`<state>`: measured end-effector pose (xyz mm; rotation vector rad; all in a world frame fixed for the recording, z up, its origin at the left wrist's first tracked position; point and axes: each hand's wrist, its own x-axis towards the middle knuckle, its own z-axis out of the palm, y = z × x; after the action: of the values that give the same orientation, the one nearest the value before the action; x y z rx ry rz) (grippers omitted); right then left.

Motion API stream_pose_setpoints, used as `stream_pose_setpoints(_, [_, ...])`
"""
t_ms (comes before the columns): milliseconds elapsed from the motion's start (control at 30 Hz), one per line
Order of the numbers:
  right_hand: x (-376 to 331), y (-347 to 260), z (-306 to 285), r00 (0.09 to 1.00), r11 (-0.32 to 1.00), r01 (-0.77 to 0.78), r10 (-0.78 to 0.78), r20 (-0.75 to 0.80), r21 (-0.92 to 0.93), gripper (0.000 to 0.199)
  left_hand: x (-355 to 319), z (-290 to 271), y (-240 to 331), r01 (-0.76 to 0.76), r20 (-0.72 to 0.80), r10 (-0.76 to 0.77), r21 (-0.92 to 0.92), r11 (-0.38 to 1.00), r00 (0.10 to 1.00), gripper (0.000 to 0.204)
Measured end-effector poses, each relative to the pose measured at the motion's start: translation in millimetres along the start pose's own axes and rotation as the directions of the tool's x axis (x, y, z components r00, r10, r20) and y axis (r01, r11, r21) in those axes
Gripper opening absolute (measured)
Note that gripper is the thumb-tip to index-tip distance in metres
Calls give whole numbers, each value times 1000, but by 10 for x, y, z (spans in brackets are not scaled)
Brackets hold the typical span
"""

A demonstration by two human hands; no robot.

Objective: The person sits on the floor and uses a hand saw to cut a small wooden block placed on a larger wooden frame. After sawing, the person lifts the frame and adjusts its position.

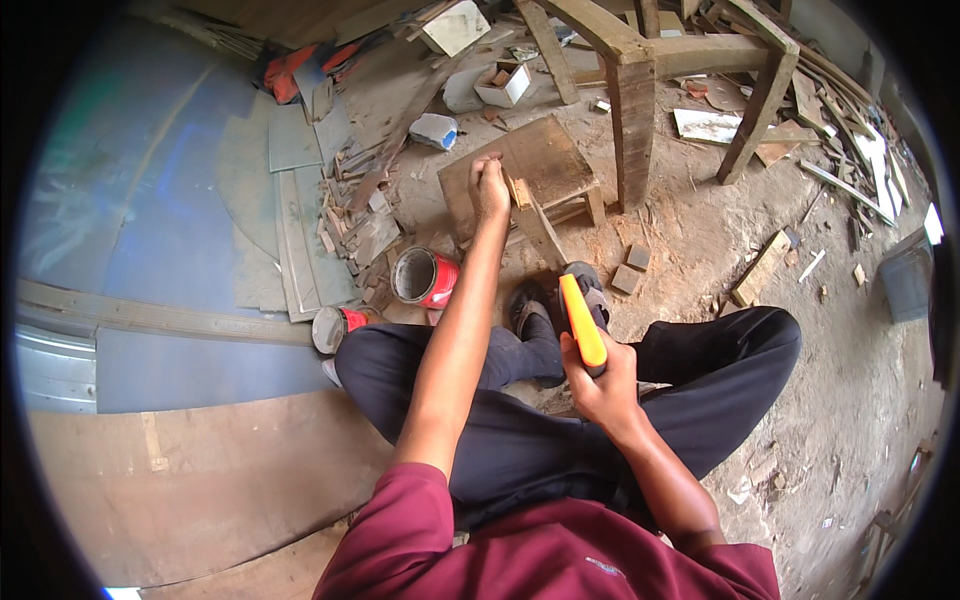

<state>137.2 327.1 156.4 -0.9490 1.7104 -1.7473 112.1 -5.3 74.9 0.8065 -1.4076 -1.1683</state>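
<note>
The right hand is wrapped round the orange handle of a saw, whose blade slants away toward the low table. A red bucket stands on the floor, off the table's near left corner. At the near edge, beside the blade's far end, is a small wood piece; the left hand, fingers curled, seems to pinch it there. Sawing looks to be the step in hand; the next stroke calls for a steady hold and a straight blade, fingers clear.
</note>
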Motion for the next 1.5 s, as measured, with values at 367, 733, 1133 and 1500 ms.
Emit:
stream_pose_setpoints(367, [-3,-81,-23,993,999,-1,6,119,-45,14,29,3,-137,124,-296,-187,-221,967,937,24])
stream_pose_setpoints(733, [165,74,-57,998,991,-57,53,-42,-125,21,128,365,-26,33,-324,-36,-13,999,945,32])
stream_pose_setpoints(1133, [325,81,44,998,991,-67,68,4,-115,16,245,383,-87,16,-355,47,174,985,934,34])
stream_pose_setpoints(1500, [364,28,-10,995,994,-90,93,45,-62,19,402,311,-336,-73,-314,171,302,951,934,40])
